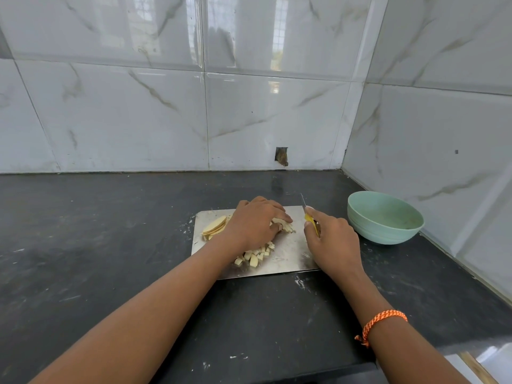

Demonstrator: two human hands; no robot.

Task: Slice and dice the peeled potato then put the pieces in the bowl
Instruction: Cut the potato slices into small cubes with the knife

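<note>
Steel board [293, 253]: fingers [307, 225] round knife [310, 220] (yellow-handled)

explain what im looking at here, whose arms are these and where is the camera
There is no machine: a person wears one camera on the head, looking forward and down, so the arms are their own. On a dark counter lies a metal board with potato slices and diced pieces. The left hand holds down a bunch of potato strips. The right hand grips a yellow-handled knife, blade pointing away. A green bowl sits to the right, seemingly empty.
</note>
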